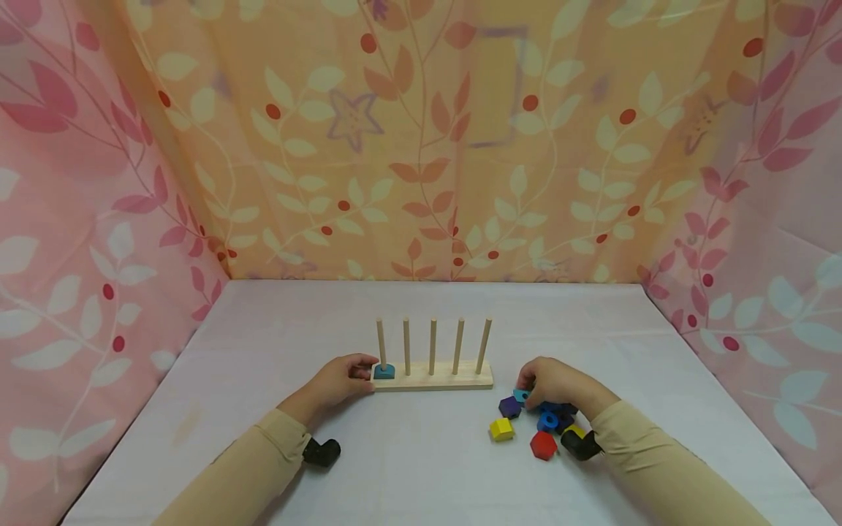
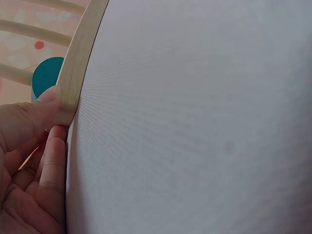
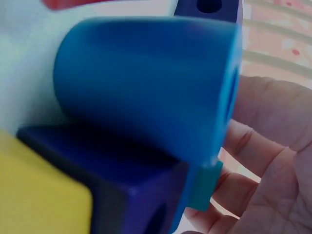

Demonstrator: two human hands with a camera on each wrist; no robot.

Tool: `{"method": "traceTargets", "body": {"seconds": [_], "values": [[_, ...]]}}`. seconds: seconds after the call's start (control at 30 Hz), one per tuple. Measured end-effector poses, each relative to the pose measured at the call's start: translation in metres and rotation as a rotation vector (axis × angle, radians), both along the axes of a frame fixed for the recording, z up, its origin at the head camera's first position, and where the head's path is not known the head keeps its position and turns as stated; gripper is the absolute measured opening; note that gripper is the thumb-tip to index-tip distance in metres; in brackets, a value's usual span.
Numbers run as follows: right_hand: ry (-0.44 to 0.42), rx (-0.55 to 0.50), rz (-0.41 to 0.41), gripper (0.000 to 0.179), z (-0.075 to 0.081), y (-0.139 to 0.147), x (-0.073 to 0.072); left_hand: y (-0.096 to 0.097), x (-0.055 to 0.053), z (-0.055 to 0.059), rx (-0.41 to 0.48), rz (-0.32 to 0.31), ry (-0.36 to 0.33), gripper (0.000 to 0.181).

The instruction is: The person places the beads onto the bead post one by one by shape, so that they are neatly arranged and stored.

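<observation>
A wooden stand [image 1: 432,384] with several upright pegs is on the white table. A teal block [image 1: 384,372] with a curved side sits at the base of its leftmost peg. My left hand [image 1: 342,380] grips the stand's left end, its thumb [image 2: 48,95] against the wood beside the teal block. To the right of the stand, my right hand [image 1: 559,383] reaches down over loose blocks and pinches a light blue block [image 1: 521,395] with a hole in it. A blue cylinder [image 3: 146,87] partly hides those fingertips in the right wrist view.
Around the right hand lie a purple block [image 1: 509,408], a yellow block [image 1: 501,429], a red hexagonal block [image 1: 544,446], a blue ring-like block [image 1: 547,421] and darker ones partly under the hand. Patterned cloth [image 1: 421,146] walls the table's back and sides.
</observation>
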State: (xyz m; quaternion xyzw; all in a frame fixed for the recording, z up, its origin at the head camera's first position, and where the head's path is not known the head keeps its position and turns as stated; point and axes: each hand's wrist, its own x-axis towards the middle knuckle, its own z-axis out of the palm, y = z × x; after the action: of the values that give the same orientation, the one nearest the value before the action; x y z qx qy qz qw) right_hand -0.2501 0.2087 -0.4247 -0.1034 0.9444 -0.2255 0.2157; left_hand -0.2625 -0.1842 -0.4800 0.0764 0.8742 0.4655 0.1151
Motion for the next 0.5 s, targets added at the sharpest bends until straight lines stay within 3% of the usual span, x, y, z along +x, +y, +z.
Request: {"method": "traceTargets", "body": {"seconds": [0.2, 0.5], "values": [[0.012, 0.006, 0.003, 0.015, -0.0024, -0.0005, -0.0016, -0.0001, 0.0010, 0.0011, 0.003, 0.000, -0.002, 0.049], [-0.015, -0.115, 0.006, 0.009, 0.0020, 0.0051, -0.0040, -0.0008, 0.0010, -0.0003, 0.014, -0.011, -0.012, 0.049]]}}
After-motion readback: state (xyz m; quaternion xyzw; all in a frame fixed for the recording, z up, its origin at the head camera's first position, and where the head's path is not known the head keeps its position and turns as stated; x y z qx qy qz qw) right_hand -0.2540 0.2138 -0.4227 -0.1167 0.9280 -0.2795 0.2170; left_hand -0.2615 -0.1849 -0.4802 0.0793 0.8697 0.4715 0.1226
